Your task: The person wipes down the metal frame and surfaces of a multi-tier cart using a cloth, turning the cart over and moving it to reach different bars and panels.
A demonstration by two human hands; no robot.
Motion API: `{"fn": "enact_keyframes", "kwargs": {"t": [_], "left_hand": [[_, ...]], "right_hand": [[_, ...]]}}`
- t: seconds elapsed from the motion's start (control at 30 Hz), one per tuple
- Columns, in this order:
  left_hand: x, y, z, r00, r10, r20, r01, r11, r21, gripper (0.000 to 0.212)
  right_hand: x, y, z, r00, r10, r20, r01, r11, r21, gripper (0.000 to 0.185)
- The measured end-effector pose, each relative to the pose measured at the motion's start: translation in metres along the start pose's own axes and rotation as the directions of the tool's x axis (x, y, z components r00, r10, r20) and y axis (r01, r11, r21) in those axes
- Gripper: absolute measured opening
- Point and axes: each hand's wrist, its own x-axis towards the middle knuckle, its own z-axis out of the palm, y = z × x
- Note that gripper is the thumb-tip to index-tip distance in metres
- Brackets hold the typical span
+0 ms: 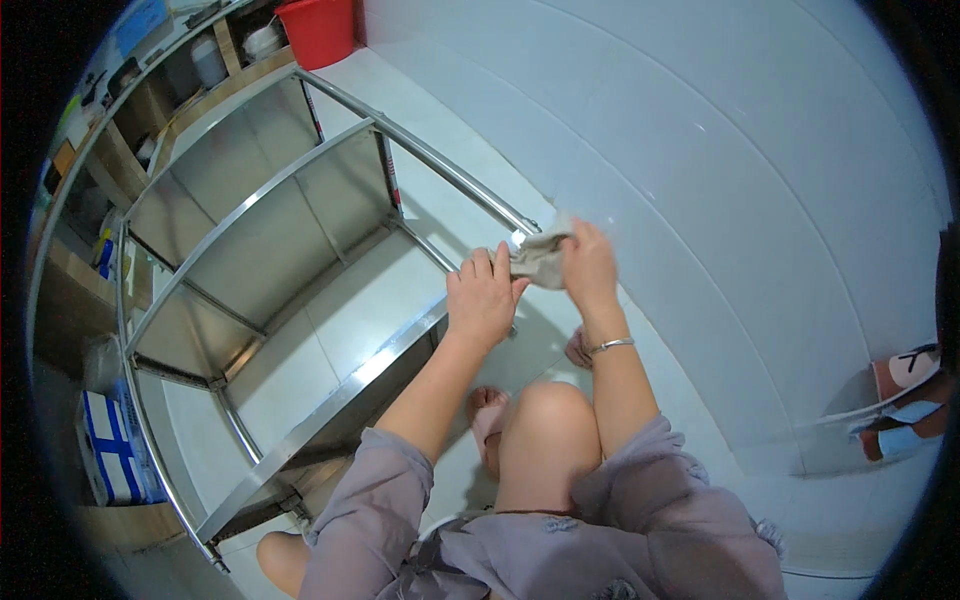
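A stainless-steel shelf rack (360, 375) with tubular legs lies tipped over on the floor in front of me. My left hand (482, 304) is over the near end of the rack, fingers curled across it, and hides the joint beneath. Pinched in my right hand (591, 262) is a crumpled grey-beige cloth (544, 259), bunched by the end of an upper steel tube (457, 172). The cloth reaches across to my left fingertips. My right hand is blurred, and a metal bangle (611, 345) circles that wrist.
Beyond the rack runs a low wooden shelf unit (112, 161) with bottles and other goods. A red bucket (319, 34) stands at its far end. A blue-and-white package (112, 450) sits at left. A pale wall (675, 187) rises at right, with a reddish-brown box-like object (896, 379) near it.
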Motion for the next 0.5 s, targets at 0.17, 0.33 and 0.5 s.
{"fn": "enact_keyframes", "kwargs": {"t": [0.17,0.33,0.5], "left_hand": [[0.002,-0.008,0.001,0.994,-0.057,0.092,0.058,0.998,-0.002,0.053],[0.008,-0.011,0.003,0.99,-0.069,0.122,0.071,0.997,-0.011,0.056],[0.009,-0.015,-0.002,0.982,-0.069,0.175,0.075,0.997,-0.025,0.047]], "right_hand": [[-0.006,-0.004,0.048,0.986,0.107,0.13,-0.116,0.991,0.061,0.031],[0.02,0.025,0.038,0.874,0.163,0.458,-0.27,0.946,0.18,0.051],[0.023,0.024,0.041,0.627,0.318,0.711,-0.696,0.639,0.328,0.049]]}}
